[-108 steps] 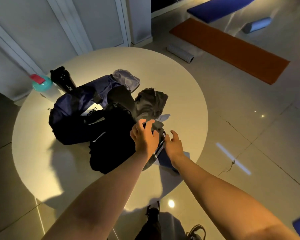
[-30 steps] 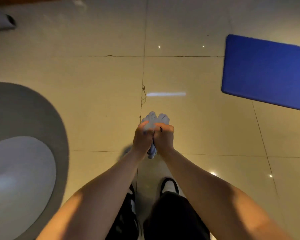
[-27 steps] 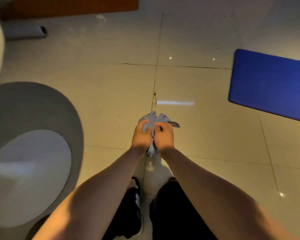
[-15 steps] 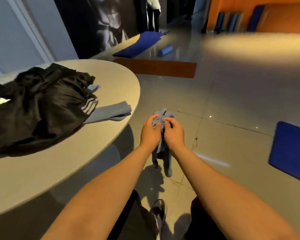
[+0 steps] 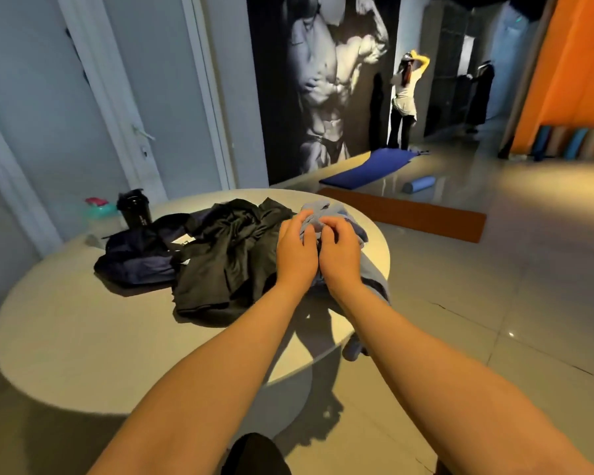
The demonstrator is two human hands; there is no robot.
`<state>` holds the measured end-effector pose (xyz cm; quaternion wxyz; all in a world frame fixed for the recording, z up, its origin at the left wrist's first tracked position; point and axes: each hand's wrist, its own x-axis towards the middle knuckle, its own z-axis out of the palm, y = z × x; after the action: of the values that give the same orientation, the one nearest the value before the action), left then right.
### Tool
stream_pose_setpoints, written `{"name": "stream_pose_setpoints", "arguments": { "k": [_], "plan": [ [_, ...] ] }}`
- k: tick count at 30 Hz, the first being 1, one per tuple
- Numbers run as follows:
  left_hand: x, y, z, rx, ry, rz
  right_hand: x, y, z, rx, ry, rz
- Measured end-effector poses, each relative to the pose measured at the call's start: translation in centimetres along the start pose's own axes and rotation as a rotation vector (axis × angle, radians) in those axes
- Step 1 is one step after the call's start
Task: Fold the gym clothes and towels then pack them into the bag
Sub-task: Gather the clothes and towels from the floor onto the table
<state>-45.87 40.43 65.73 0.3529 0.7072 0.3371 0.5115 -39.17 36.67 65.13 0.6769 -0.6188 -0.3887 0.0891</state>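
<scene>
My left hand (image 5: 296, 250) and my right hand (image 5: 339, 255) are side by side over the right part of the round table (image 5: 83, 330). Both grip a bunched grey-blue towel (image 5: 318, 209) by its upper edge, fingers curled into the cloth. The towel's lower part hangs past the table's right rim below my wrists. A pile of black gym clothes (image 5: 227, 255) lies just left of my hands. The dark navy bag (image 5: 138, 258) sits further left, partly under the clothes.
A black shaker bottle (image 5: 135, 207) and a teal-lidded bottle (image 5: 100, 209) stand at the table's far left. On the floor beyond lie an orange mat (image 5: 405, 214), a blue mat (image 5: 367, 168) and a blue roller (image 5: 419, 184). A person (image 5: 405, 97) stands by the far wall.
I picked the towel up off the floor beside the table and brought it up over the table's right part. My view rose from the floor to the table and room.
</scene>
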Motion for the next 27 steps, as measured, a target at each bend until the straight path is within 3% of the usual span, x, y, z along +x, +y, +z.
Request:
{"name": "stream_pose_setpoints", "arguments": {
  "k": [4, 8, 12, 14, 17, 22, 27],
  "plan": [
    [2.2, -2.0, -3.8, 0.073, 0.070, 0.010, 0.9, -1.7, 4.3, -0.025, -0.148, -0.044],
    [2.6, -7.1, -6.5, 0.217, -0.030, -0.177, 1.3, 2.6, 7.5, -0.230, -0.494, 0.020],
    [1.4, -10.5, -8.1, 0.574, 0.040, -0.324, 1.3, 6.0, 8.5, -0.439, -0.624, -0.014],
    [1.2, -11.2, -8.6, 0.590, 0.105, -0.498, 1.5, 6.4, 8.5, -0.459, -0.663, -0.022],
    [1.6, -12.8, -8.3, 0.515, 0.092, -0.630, 1.9, 7.7, 8.4, -0.458, -0.663, -0.071],
    [3.9, -13.0, -3.5, 0.221, 0.006, -0.507, 5.1, 10.6, 6.7, -0.303, -0.536, -0.144],
    [6.5, -12.0, 2.5, 0.247, -0.068, -0.398, 10.6, 12.0, 4.6, -0.211, -0.300, -0.065]
  ]
}}
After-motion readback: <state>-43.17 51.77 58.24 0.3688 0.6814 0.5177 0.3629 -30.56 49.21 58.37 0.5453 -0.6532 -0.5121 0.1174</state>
